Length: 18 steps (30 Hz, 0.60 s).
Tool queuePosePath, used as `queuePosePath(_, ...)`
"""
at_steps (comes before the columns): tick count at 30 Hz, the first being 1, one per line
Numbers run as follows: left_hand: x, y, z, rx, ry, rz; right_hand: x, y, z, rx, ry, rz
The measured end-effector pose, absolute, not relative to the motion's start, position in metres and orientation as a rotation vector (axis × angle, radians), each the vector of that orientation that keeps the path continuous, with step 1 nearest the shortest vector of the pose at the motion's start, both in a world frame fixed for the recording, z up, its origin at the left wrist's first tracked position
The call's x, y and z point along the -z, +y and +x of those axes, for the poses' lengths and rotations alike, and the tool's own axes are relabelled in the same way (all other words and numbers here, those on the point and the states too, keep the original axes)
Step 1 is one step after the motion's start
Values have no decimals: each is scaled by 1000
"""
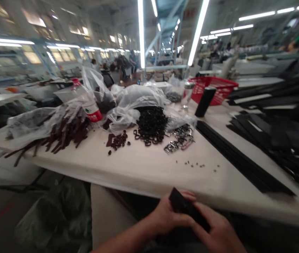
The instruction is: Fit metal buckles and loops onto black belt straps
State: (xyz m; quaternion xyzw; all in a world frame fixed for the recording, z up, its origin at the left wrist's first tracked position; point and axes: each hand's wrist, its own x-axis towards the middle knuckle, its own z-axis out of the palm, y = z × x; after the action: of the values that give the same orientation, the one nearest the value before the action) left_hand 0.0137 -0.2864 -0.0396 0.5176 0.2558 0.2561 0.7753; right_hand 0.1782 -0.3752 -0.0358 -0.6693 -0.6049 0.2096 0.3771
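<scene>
Okay, so nearest the camera, the left hand and right hand are close together, both clamped on a black piece held just off the front edge of the bench. It looks flat-sided and smooth, maybe leather-ish, but blur hides the details. As for progress, I'd say this one's mid-handling; can't tell if anything's been fitted to it. I can't make out a finished pile either, while plenty of parts lie loose.

Past the hands there are tiny dark bits scattered about, then shiny metal buckles, small rounded brown pieces and a tangled heap of glossy black rings. Long, straight black strips run along the right, with matte brown strips bunched under crinkly plastic on the left. Farther back: a bottle with a red label, a filmy clear bag, a dark cylinder and a red openwork basket.
</scene>
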Motion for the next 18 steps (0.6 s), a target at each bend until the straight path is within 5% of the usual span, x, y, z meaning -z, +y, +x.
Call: queuePosePath(18,21,-277,1,-642,778,1133,22,-371,157,-468,-1579,-1601)
